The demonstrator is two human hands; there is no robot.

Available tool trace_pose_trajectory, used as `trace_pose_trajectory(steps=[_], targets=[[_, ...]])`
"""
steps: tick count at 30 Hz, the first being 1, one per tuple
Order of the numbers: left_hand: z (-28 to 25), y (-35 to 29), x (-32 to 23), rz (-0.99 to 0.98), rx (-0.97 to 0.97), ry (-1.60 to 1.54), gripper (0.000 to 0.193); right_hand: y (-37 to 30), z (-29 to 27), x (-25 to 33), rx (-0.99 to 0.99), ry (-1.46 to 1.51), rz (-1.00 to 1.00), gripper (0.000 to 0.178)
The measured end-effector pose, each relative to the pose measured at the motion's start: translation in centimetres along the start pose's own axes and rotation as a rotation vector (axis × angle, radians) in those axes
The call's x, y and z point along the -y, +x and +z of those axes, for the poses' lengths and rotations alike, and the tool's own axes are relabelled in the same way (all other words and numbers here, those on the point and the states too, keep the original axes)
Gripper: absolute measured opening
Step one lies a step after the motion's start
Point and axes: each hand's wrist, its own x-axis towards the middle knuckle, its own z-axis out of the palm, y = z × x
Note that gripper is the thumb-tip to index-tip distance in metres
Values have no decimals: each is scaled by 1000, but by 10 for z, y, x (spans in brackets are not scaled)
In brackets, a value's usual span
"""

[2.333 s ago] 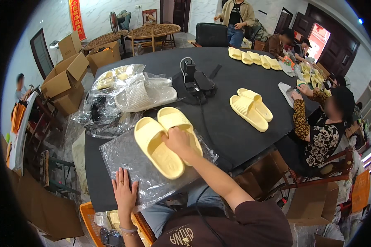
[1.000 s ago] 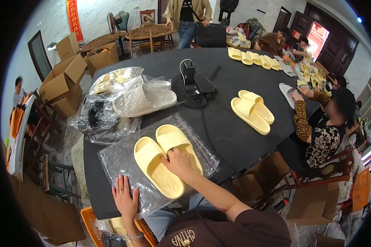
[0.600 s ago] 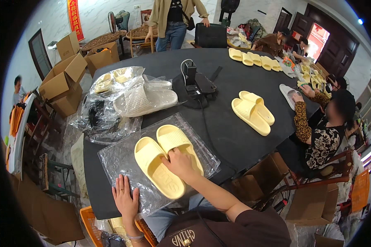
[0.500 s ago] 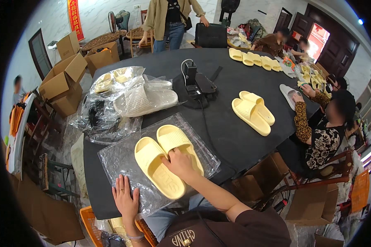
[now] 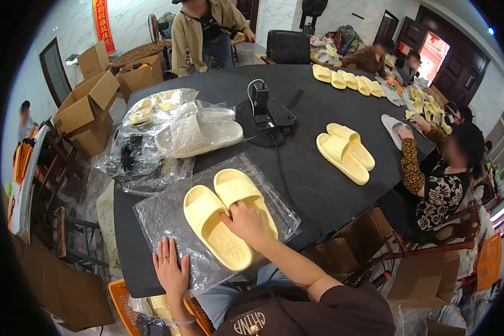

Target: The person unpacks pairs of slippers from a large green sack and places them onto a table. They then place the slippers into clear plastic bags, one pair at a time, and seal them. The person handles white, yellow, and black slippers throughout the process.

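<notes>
Over on the big black table [image 5: 224,84], by the person's lap, lies a clear plastic bag [image 5: 168,213]. On it sits a pair of yellow slippers [image 5: 204,206]. The left hand [image 5: 171,270] rests spread on the bag's near corner; the right hand [image 5: 245,221] pinches the slippers' inner edges.

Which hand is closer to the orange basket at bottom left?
Left. The left hand lies on the clear bag, just above the orange basket; the right hand is farther away, holding the yellow slippers.
</notes>
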Motion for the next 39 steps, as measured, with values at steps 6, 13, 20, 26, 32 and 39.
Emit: trace_pose_trajectory(steps=[6,13,20,26,32,39], targets=[[1,0,1,4,-9,-2,56,0,-2,0,31,1,-10,38],[0,0,0,-4,-8,-13,56,1,-1,-1,30,2,-14,37],[-1,0,-1,-22,23,-9,55,-1,-2,0,32,-11,-18,37],[-1,-1,0,-17,23,-5,55,0,-1,0,35,-8,-17,37],[-2,-1,0,-22,40,-9,56,0,6,-3,-85,1,-49,38],[-1,-1,1,-18,29,-6,55,-2,3,-1,-66,6,-36,38]])
